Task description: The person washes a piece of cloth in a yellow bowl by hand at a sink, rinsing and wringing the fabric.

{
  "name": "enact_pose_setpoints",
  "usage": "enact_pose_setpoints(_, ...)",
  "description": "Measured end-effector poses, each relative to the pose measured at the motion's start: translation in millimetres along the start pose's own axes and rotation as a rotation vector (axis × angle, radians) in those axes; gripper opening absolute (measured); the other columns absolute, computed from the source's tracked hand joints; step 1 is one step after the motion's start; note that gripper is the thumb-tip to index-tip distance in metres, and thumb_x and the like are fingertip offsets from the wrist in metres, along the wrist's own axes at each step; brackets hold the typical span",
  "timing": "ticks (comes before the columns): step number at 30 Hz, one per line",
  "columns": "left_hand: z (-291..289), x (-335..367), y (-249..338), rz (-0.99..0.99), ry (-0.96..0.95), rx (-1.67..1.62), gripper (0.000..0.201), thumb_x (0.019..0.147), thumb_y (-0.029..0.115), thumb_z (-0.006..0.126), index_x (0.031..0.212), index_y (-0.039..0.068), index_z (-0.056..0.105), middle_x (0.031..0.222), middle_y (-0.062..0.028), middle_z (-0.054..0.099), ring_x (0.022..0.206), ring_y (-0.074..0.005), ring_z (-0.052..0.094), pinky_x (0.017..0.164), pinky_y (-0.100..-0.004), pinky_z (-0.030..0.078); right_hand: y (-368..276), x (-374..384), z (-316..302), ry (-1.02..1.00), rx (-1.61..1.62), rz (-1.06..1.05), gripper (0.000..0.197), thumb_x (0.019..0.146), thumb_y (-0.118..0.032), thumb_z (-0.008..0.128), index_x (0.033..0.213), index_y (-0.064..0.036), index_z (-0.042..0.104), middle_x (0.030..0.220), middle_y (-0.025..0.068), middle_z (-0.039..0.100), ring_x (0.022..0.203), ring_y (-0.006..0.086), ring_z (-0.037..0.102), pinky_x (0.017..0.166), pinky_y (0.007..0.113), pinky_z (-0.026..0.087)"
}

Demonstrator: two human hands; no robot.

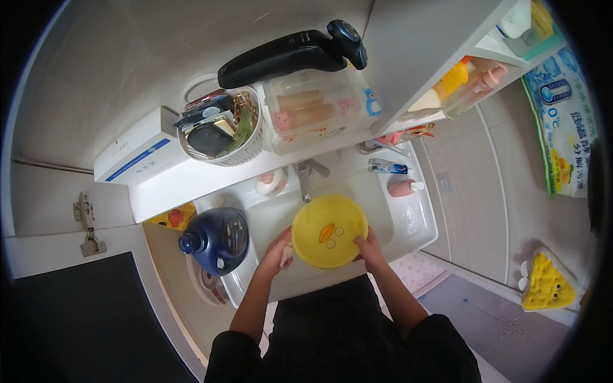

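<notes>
A round yellow basin [312,246] with a duck's beak and eyes on its inside is at the white sink [384,223], its far rim just under the faucet [306,185]. At the basin's right rim, my right hand [370,250] is closed, thumb over the edge. My left hand [274,253] is beside the left rim, fingers curled round a small whitish cloth-like thing [287,255]. Whether the left fingers also grip the basin is hard to tell.
A big dark blue detergent bottle [227,239] stands left of the sink. A pink pump bottle [402,187] and a clear-blue tube [387,166] lie on the right ledge. Above the faucet, a shelf carries a white basket [246,152], a clear box [319,108] and a black shaver [281,59].
</notes>
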State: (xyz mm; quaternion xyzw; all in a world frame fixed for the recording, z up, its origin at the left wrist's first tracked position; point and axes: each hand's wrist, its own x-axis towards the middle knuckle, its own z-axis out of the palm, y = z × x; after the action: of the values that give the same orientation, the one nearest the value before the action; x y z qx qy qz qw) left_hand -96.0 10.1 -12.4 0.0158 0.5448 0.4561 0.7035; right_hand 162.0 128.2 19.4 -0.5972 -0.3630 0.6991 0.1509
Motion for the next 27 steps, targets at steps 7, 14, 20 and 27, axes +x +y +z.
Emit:
enact_pose_setpoints(7,-11.3,-11.8,-8.7,-0.112,-0.099,-0.08,0.058,0.102,0.037,0.047,0.154,0.026,0.024,0.078,-0.0019,0.053,0.037,-0.0088,0.03,0.037,-0.0227,0.028,-5.5,5.6,0.3,-0.079,-0.042,0.181,0.051,0.095,-0.037,0.054,0.134,-0.0037,0.048,0.11,0.0138,0.063,0.08,0.0225,0.064,0.051,0.034,0.054)
enact_pose_setpoints(14,13.8,-20.6,12.8,-0.092,0.011,-0.021,0.052,0.098,0.041,0.05,0.143,0.022,0.033,0.076,-0.0043,0.054,0.041,-0.0111,0.038,0.036,-0.0238,0.03,25.8,22.6,7.3,0.192,-0.294,-0.288,0.058,0.095,-0.041,0.058,0.138,-0.0043,0.047,0.119,0.0179,0.06,0.104,0.0327,0.059,0.085,0.047,0.051)
enact_pose_setpoints(20,11.3,-19.2,10.4,-0.089,0.145,0.103,0.043,0.098,0.053,0.045,0.13,0.025,0.044,0.076,-0.0036,0.057,0.043,-0.012,0.045,0.035,-0.0237,0.03,1.1,9.9,5.9,-0.092,-0.817,-0.929,0.033,0.085,-0.023,0.072,0.112,-0.0073,0.065,0.114,0.0115,0.064,0.112,0.0344,0.058,0.113,0.05,0.03)
enact_pose_setpoints(27,16.0,-22.4,15.1,0.041,0.236,0.135,0.053,0.1,0.055,0.043,0.135,0.015,0.051,0.078,-0.0045,0.064,0.05,-0.0124,0.055,0.038,-0.0233,0.038,14.9,26.7,5.1,-0.267,-0.437,-0.572,0.019,0.09,-0.02,0.07,0.089,-0.0017,0.068,0.086,0.0101,0.069,0.084,0.0208,0.064,0.076,0.032,0.049)
